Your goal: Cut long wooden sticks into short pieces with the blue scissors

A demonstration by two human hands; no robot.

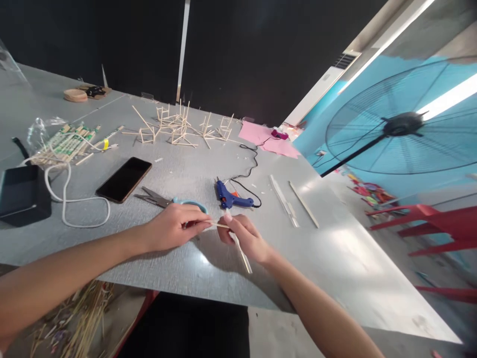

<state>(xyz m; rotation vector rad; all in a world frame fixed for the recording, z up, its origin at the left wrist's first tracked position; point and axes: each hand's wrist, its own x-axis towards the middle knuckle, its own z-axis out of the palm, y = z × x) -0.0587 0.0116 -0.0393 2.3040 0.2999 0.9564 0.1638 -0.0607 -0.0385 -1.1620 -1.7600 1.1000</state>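
A thin wooden stick (219,224) runs between my two hands, low over the grey table. My left hand (177,226) pinches one end of it between thumb and fingers. Closed round the other end is my right hand (244,236). A clear wrapper strip with a pale stick (243,256) shows below my right hand; whether I hold it or it lies on the table I cannot tell. Scissors (158,198) with blue handles lie just behind my left hand, which partly hides them. A blue glue gun (234,199) rests beyond my right hand.
Several frames of joined sticks (179,130) stand at the back. On the left are a phone (124,179), a white cable (64,199), a black box (24,194) and wrapped chopsticks (70,141). Pink paper (257,132), a loose stick (303,204) and a large fan (402,124) are rightward.
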